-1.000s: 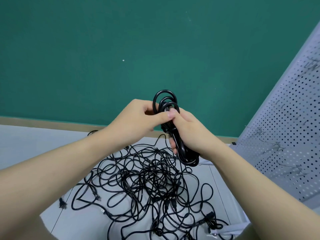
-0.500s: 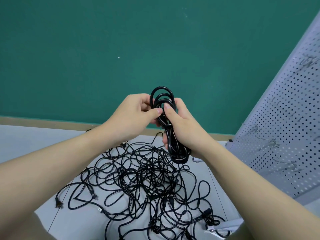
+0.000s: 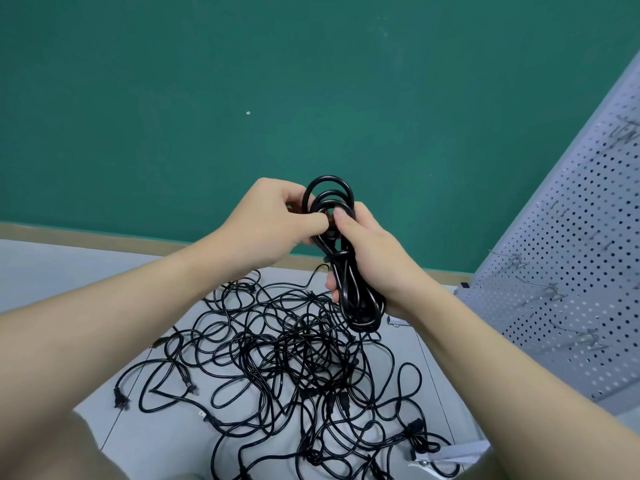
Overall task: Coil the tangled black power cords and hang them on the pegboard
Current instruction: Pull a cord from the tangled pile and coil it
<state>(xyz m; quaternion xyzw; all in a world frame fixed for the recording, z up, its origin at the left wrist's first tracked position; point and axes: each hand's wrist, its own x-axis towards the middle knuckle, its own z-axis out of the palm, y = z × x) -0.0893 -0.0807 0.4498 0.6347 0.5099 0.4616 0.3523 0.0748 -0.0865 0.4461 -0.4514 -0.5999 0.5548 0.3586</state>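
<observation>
**Coiled cord held upright between both hands**

Head view: the coiled cord [image 3: 346, 268] is held in the air above the tangled cords [image 3: 294, 355] on the grey floor [image 3: 69, 271]. Its long axis runs near vertical, loops rising at the top and hanging at the bottom. The right hand [image 3: 374, 261] curls round the bundle's middle, loops sticking out above and below the fist. The left hand [image 3: 270, 223] pinches the cord near the top loops, thumb to thumb with the right. The pegboard [image 3: 571, 271] leans at right.

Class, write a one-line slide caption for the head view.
Both hands, left and right, hold a coiled cord above tangled cords beside a pegboard.
</observation>
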